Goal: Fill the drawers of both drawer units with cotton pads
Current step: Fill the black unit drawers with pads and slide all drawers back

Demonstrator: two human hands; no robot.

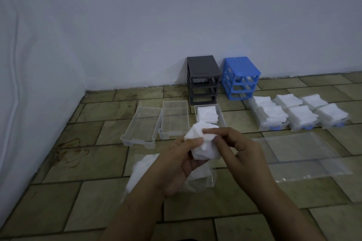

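Note:
My left hand (174,164) and my right hand (242,152) together grip a loose bunch of white cotton pads (203,143) above the floor. Beyond them a clear drawer (222,115) holds a stack of pads at its far end. Left of it lie two clear drawers with nothing in them (140,123) (174,117). A grey drawer frame (203,78) and a blue drawer frame (242,77) stand drawerless against the wall. Right of them, three drawers with blue handles (271,115) (301,116) (331,112) are heaped with pads.
A plastic bag holding more cotton pads (141,170) lies under my hands. Flat clear plastic bags (301,154) lie on the tiled floor to the right. White walls close off the back and the left.

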